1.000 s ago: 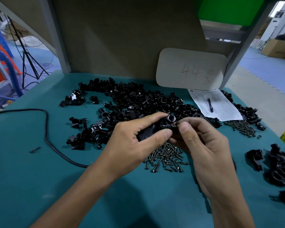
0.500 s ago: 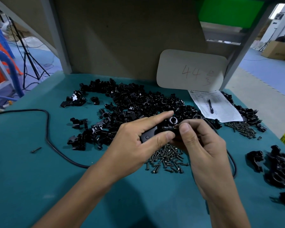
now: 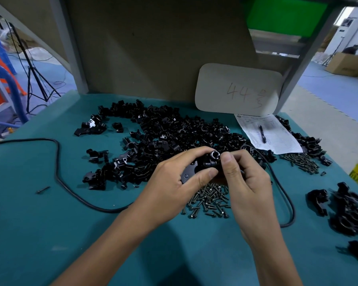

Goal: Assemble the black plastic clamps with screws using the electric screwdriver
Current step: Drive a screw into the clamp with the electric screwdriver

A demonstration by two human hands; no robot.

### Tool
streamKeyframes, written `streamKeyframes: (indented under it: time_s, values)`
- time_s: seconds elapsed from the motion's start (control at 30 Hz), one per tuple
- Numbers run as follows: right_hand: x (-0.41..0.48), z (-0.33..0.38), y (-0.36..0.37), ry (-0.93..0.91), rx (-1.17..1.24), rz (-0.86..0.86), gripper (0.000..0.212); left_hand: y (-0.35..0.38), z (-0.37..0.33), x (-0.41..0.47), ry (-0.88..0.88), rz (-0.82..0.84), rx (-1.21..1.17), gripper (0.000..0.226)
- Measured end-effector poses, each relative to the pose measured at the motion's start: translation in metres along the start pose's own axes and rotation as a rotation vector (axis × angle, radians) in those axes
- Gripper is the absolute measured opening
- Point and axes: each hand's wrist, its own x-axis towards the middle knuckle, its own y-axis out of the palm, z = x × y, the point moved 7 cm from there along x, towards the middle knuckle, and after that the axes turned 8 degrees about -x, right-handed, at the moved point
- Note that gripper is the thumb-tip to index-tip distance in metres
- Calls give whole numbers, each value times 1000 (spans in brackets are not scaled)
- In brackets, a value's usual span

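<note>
Barely anything is shifting since a second ago: we are keeping both hands closed on one black clamp [image 3: 207,162], left hand [image 3: 174,182] gripping its body, right hand [image 3: 246,178] pinching at its ring end, so screw-seating seems ongoing. It is hovering just above the loose screws [image 3: 209,201]; beyond, the clamp pile [image 3: 174,133] is lying unassembled.

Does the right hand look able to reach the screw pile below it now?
Probably yes, but not at once. The screw pile lies uncovered just below the right hand. That hand, however, pinches at the black clamp gripped by the left hand, so it must let go first.
</note>
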Motion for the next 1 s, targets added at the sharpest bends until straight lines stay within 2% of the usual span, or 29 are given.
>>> streamKeyframes:
  time_s: [0.2,0.33,0.53,0.63,0.7,0.77,0.83,0.87,0.93,1.0]
  values:
    - [-1,-12,3,51,74,-8,22,-4,10,1,-14,-32,272,46]
    - [-2,-13,6,60,92,-15,21,0,5,2,7,7,122,39]
    - [-1,-16,8,93,153,-3,22,2,5,0,47,-8,146,31]
    - [2,-29,6,148,128,35,28,2,20,-1,6,-28,94,31]
    - [6,-49,-10,186,-85,5,33,1,41,-4,-53,-63,66,32]
    - [10,-79,-41,240,-569,-42,48,0,66,-10,-127,-94,87,39]
    - [4,-121,-60,380,-986,73,71,2,92,-18,-194,-107,147,44]
    - [-2,-140,-63,460,-1100,160,78,4,103,-21,-222,-105,169,45]
    - [-10,-164,-63,569,-1092,234,75,10,121,-27,-258,-86,209,49]
    - [-9,-172,-63,562,-985,196,63,14,134,-31,-269,-74,248,51]
